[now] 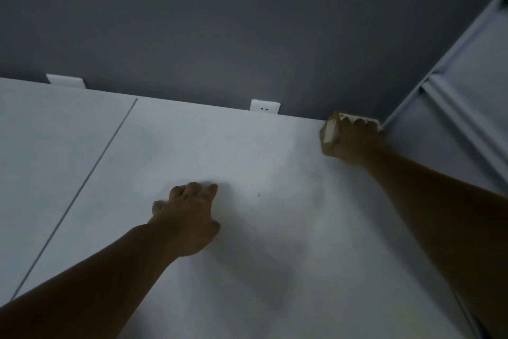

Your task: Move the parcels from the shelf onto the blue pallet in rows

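A small brown cardboard parcel [331, 131] with a white label sits at the back right corner of the white shelf top [220, 146], against the grey wall. My right hand [357, 140] grips it from above, fingers curled over its top edge. My left hand [189, 217] rests on the shelf surface nearer to me, fingers loosely bent and holding nothing. The blue pallet is out of view.
A grey wall [247, 22] rises behind the shelf, with two white outlet plates [265, 107] [66, 81] at its edge. A white metal rack frame [453, 85] stands at the right. A thin seam [90, 171] splits the shelf top on the left.
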